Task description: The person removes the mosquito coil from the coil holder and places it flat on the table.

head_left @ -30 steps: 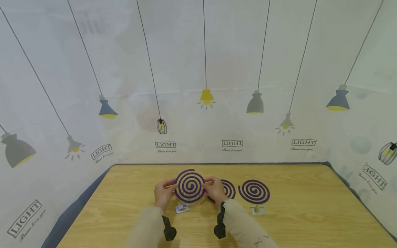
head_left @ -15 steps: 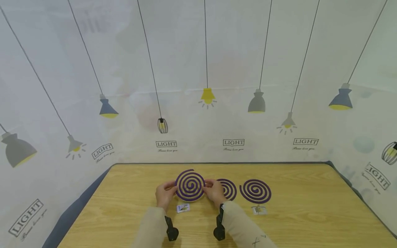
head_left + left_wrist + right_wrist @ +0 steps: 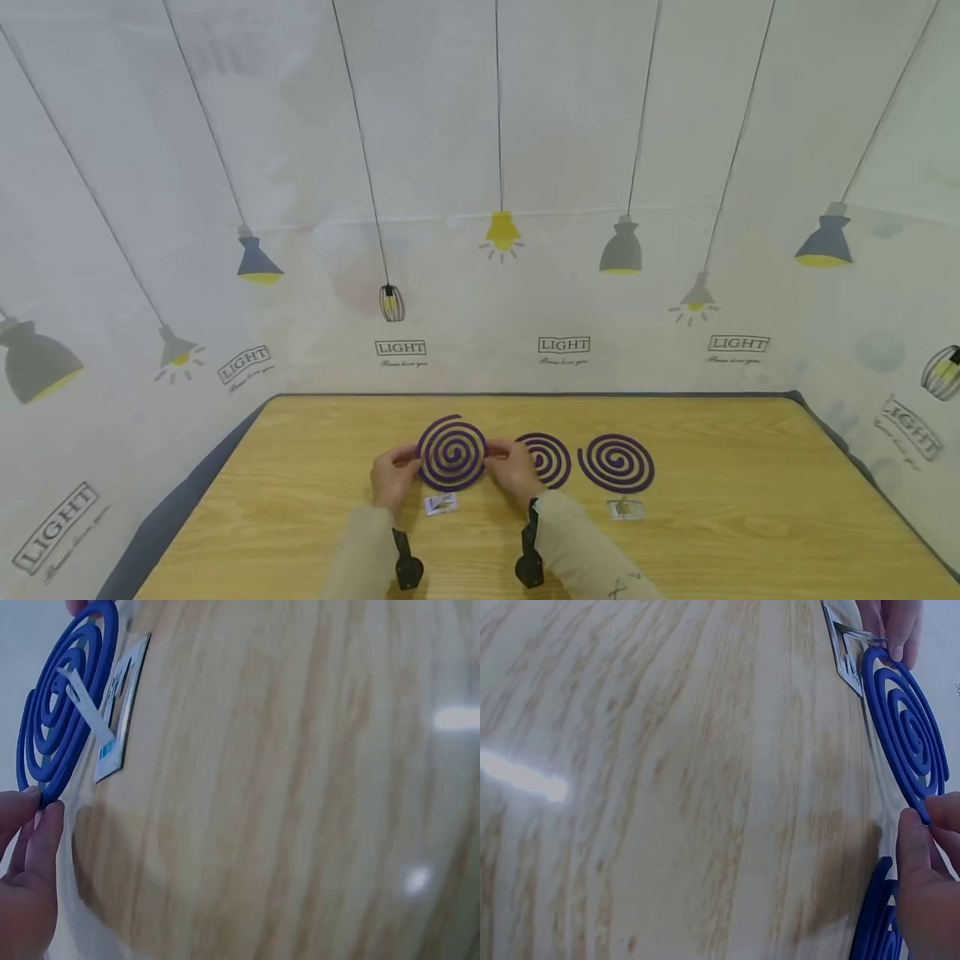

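Observation:
Between both hands a dark purple mosquito coil (image 3: 453,454) is held tilted above the table. My left hand (image 3: 392,479) pinches its left edge between thumb and fingers; my right hand (image 3: 513,471) pinches the right edge. Just below lies a small flat metal coil stand (image 3: 441,503). In the left wrist view the stand (image 3: 112,761) has a narrow tab bent upward, reaching the middle of the coil (image 3: 67,761); whether they touch, I cannot tell. The right wrist view shows the coil (image 3: 877,720) edge-on, my right-hand fingers (image 3: 911,840) at its near rim.
Behind the right hand lies a second coil (image 3: 567,462), partly hidden. A third coil (image 3: 617,461) is to its right, with another metal stand (image 3: 626,509) in front. The wooden table (image 3: 750,517) backs onto a cloth wall printed with lamps.
Both hands have carried the coil slightly left and down, nearer the stand. Their grip on its edges stays the same. The other coils have not moved.

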{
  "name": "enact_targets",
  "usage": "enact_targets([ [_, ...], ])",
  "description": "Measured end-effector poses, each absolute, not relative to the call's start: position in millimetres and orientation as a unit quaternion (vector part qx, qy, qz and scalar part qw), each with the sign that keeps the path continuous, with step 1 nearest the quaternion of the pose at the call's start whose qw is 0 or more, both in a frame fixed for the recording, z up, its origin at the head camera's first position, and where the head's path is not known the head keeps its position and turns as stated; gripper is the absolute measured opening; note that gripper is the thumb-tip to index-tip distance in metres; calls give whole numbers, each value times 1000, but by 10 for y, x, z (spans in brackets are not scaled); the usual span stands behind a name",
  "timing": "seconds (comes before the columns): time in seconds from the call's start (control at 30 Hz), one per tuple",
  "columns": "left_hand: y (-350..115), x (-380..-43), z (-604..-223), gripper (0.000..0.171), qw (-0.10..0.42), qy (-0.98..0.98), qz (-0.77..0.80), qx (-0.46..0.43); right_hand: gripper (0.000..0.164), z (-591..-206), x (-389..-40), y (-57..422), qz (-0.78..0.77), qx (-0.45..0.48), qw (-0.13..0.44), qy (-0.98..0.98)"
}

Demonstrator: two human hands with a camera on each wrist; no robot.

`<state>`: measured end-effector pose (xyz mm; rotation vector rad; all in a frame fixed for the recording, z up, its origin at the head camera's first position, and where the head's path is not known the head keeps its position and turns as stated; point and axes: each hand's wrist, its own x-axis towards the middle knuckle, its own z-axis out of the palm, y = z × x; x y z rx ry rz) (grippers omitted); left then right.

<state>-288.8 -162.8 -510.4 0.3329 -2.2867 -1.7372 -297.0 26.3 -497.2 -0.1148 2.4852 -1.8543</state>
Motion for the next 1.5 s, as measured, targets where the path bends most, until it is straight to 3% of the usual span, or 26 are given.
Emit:
enact_targets([
  [0.27, -1720, -2869, -5077, 22, 122, -832, -535, 77, 30, -4996, -2947, 231, -578, -40, 41, 814],
  [0.57, -1782, -2839, -5056, 22, 119, -851, -506, 76, 27, -5033, -2950, 162, -537, -82, -5, 840],
  [1.1, -1851, -2827, -5055, 24, 74, -848, -519, 79, 21, -5074, -2904, 122, -520, -90, -32, 849],
  [1.5, -1824, -2801, -5027, 25, 88, -840, -530, 82, 24, -5017, -2890, 111, -516, -74, -11, 853],
])
